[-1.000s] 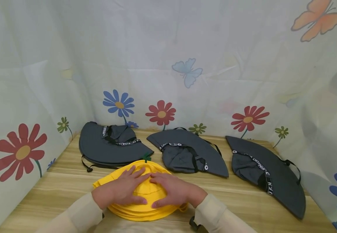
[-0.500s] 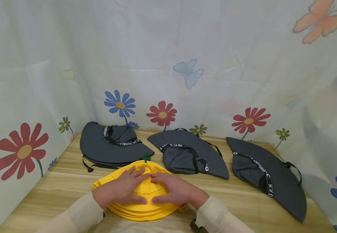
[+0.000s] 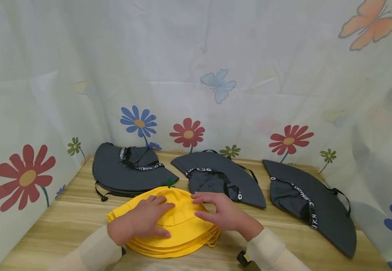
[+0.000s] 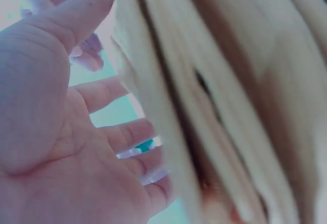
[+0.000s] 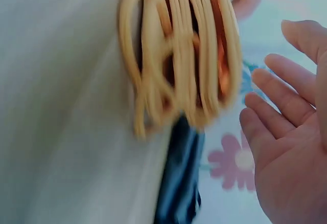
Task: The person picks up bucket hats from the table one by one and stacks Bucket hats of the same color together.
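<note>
A stack of yellow bucket hats lies at the front middle of the table, a small green leaf tab at its top. In the head view my left hand rests on the left side of the crown, fingers spread. My right hand hovers by the right side of the stack, thumb and fingers apart and holding nothing. Layered brims run past my left fingers in the left wrist view. In the right wrist view the folded edges stand apart from my right palm.
Behind the stack lie folded dark grey wide-brim hats: one at left, one at the middle, one at right. Cords hang off their brims. A flower-printed white curtain encloses the wooden table.
My right hand has come off the yellow hats and moved right. The left hand stays on them. The grey hats have not moved.
</note>
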The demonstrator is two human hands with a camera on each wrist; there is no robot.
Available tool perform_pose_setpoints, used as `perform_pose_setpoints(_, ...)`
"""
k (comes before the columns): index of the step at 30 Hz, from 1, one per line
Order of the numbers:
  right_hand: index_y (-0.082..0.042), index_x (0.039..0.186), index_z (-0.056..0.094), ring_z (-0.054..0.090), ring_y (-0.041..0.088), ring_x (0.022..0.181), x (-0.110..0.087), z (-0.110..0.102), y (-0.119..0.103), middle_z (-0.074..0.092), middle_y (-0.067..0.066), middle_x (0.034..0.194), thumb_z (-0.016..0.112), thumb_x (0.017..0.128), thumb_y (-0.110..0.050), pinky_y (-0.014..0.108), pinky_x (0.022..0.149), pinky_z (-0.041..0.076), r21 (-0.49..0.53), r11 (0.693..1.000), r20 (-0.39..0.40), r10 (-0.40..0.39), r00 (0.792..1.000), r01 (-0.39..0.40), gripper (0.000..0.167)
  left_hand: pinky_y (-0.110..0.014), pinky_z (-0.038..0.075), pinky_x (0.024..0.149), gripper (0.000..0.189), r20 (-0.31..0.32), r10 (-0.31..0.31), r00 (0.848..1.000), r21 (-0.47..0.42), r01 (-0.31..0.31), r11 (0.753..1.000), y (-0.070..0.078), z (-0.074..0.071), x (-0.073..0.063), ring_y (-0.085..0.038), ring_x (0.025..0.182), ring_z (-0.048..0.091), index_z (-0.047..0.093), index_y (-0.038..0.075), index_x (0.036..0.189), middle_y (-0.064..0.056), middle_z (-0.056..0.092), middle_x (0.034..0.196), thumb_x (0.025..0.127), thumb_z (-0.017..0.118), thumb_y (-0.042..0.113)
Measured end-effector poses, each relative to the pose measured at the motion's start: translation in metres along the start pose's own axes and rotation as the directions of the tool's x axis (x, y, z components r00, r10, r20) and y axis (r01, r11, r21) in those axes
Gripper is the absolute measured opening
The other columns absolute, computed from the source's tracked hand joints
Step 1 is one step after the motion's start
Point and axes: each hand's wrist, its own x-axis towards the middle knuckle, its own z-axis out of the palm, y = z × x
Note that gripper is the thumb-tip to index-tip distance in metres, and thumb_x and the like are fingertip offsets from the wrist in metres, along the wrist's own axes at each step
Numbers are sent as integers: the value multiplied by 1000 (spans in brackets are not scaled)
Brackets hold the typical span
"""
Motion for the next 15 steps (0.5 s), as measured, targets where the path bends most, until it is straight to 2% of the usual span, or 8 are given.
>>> perform_pose_setpoints(3,-15,128,70,56,26,139,-12,-15,8,62,3,145,70,98,-36,50,110,49,-59,998,-46,18,999,-21,36,-59,42,108,71,-24,24,999,14,-23,1000,4,-2,-3,-37,135,45,58,18,142,-13,49,149,84,80,53)
perform_pose_setpoints(7,-19,127,70,57,29,137,-31,-38,24,62,4,146,73,96,-35,53,105,52,-142,986,-114,74,991,-90,35,-58,44,106,61,-74,39,997,29,-37,999,8,-3,-6,-36,132,49,62,17,138,-11,54,144,88,78,49)
perform_pose_setpoints(10,-18,126,71,55,35,137,-47,-57,35,60,7,147,75,95,-30,56,102,52,-198,965,-150,143,978,-172,34,-57,45,105,56,-111,41,993,33,-37,999,10,-2,-7,-34,130,51,65,17,134,-9,57,139,89,78,47)
perform_pose_setpoints(15,-12,128,69,53,41,137,-76,-89,56,55,14,151,74,95,-35,57,99,53,-261,915,-164,271,948,-307,40,-56,46,107,50,-146,40,989,35,-35,999,11,-2,-9,-32,128,52,68,18,129,-6,60,135,89,79,46)
